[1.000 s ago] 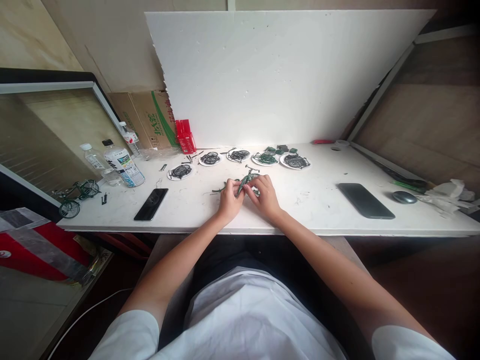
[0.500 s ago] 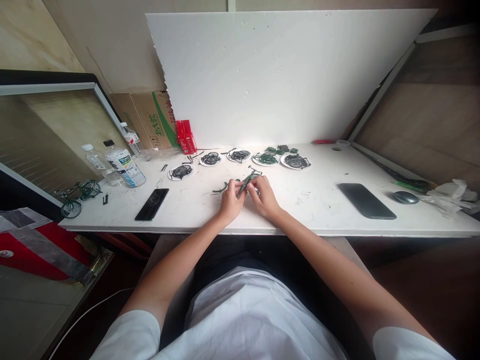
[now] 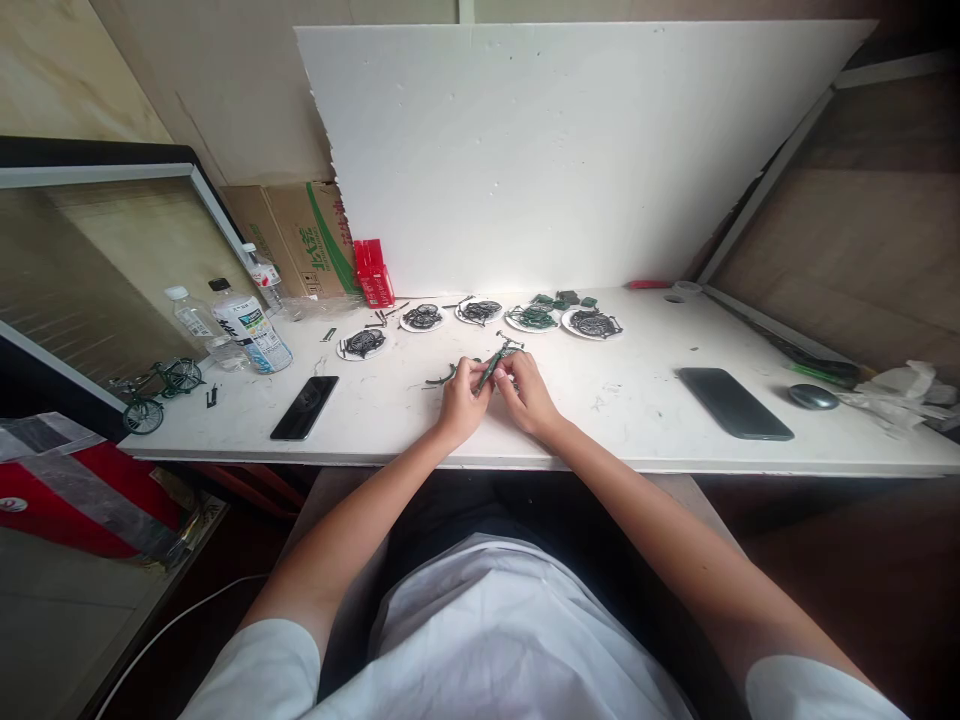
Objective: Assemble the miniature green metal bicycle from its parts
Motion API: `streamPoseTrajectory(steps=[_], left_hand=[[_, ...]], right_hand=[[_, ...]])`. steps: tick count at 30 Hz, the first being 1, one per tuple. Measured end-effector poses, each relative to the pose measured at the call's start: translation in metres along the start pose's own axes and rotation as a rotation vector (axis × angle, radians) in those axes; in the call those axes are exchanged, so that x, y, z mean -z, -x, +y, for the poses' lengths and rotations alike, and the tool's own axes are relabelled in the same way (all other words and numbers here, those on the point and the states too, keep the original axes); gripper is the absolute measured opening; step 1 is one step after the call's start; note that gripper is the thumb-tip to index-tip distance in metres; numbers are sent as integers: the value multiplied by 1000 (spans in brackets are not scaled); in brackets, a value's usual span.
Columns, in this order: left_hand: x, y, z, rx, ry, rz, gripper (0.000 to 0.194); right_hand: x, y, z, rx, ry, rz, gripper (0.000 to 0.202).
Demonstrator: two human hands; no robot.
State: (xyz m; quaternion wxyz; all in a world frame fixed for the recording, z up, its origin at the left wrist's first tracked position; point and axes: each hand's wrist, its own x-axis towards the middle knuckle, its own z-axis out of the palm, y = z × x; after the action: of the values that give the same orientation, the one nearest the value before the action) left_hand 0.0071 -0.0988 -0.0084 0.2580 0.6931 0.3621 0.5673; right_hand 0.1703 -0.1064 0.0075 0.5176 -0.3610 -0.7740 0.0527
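Between my two hands is a small dark green model bicycle frame (image 3: 493,366) with handlebars at its far end. My left hand (image 3: 462,402) pinches it from the left, and my right hand (image 3: 528,393) closes on it from the right with thumb and fingertips. The fingers hide its lower part. Just left of my left fingers, a curved green part (image 3: 441,379) lies on the white table (image 3: 600,410). Beyond my hands, a white plate of green frames (image 3: 532,318) and a plate of dark wheel-like parts (image 3: 592,323) stand in a row with several similar plates.
An assembled model bicycle (image 3: 159,390) stands at the left edge. Nearby are a labelled bottle (image 3: 251,327), a phone (image 3: 304,408) and a red box (image 3: 373,272). On the right lie a dark phone-like slab (image 3: 735,403) and a mouse (image 3: 813,397). A white board (image 3: 585,150) leans behind.
Both hands stay in the same place with the bicycle frame between them. The right fingers have shifted very slightly; the view has moved a little.
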Motion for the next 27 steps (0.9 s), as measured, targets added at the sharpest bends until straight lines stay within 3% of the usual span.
streamPoseTrajectory(steps=[27], left_hand=[[0,0,1,-14,-4,3,18]], right_hand=[[0,-1,-1,-6,-1,2,24]])
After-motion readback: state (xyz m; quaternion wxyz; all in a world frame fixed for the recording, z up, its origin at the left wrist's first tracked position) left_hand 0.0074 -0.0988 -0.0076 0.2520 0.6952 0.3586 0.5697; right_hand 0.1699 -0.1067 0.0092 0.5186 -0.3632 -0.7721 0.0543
